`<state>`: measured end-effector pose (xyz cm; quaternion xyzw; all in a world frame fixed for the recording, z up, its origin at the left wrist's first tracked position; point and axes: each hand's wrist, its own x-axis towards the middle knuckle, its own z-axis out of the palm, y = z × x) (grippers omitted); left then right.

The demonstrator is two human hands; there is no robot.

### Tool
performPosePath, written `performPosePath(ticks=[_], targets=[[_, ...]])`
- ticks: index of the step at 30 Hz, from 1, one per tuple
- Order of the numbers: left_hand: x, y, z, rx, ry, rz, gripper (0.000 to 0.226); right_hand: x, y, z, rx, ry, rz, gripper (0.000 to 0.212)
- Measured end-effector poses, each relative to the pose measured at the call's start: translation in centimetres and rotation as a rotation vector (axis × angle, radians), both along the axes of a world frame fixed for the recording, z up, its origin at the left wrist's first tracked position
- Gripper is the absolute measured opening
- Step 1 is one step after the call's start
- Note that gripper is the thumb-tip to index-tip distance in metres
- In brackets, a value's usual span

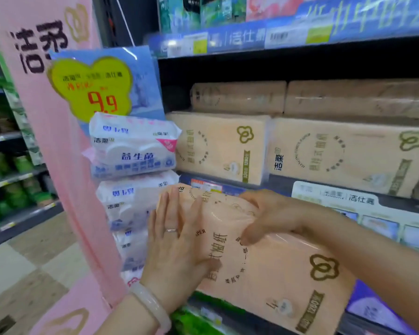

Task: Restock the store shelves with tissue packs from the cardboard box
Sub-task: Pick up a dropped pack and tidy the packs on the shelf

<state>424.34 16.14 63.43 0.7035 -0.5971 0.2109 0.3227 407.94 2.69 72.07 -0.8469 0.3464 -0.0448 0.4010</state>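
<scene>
Head view, both hands (177, 240) (269, 216) on tissue pack (276, 269)

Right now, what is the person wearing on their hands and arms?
Both forearms are bare, with no sleeves in view. The left hand wears a thin silver-coloured ring on one finger, and a pale, milky, smooth bangle circles its wrist. The right hand wears nothing visible. No gloves.

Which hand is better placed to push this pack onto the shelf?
Left. The left hand lies flat against the pack's near end, fingers straight, so it could likely push toward the shelf. The right hand pinches the wrap on top, better suited to steering.
</scene>
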Motion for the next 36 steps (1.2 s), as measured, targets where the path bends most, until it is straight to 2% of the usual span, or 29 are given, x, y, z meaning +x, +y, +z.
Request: performPosePath(ticks=[7, 11, 13, 17, 20, 24, 28, 30, 36], targets=[[-1.3, -3.3, 5.7, -0.105, -0.086, -0.056, 0.128, -2.3, -1.4, 7.5, -0.09, 0.037, -0.028, 0.056], [-2.5, -5.2, 8.5, -0.179, -0.122, -0.118, 0.122, -5.2, -1.7, 11.3, -0.211, 0.022, -0.095, 0.053], [-3.6, -6.0, 10.4, -0.206, -0.123, -0.135, 0.121, -6.9, -1.8, 13.5, -0.275, 0.008, -0.115, 0.048], [-5.9, -8.1, 13.7, -0.218, -0.054, -0.248, 0.111, -10.3, -2.7, 17.9, -0.406, 0.022, -0.171, 0.057], [-6.8, -10.3, 14.9, -0.235, -0.066, -0.26, 0.112, -12.9, -4.4, 19.9, -0.444, 0.027, -0.236, 0.058], [-7.9, -12.3, 15.2, -0.135, -0.073, -0.209, 0.113, -14.5, -6.5, 19.8, -0.568, 0.074, -0.25, 0.046], [-8.2, -13.9, 13.6, -0.048, -0.049, -0.138, 0.116, -13.5, -8.4, 18.3, -0.669, 0.208, -0.191, 0.058], [-8.1, -14.5, 12.8, -0.013, -0.043, -0.119, 0.118, -13.1, -9.4, 17.8, -0.688, 0.252, -0.162, 0.057], [-7.1, -15.7, 12.0, 0.008, -0.071, -0.103, 0.119, -11.6, -12.0, 16.9, -0.679, 0.185, -0.138, 0.055]])
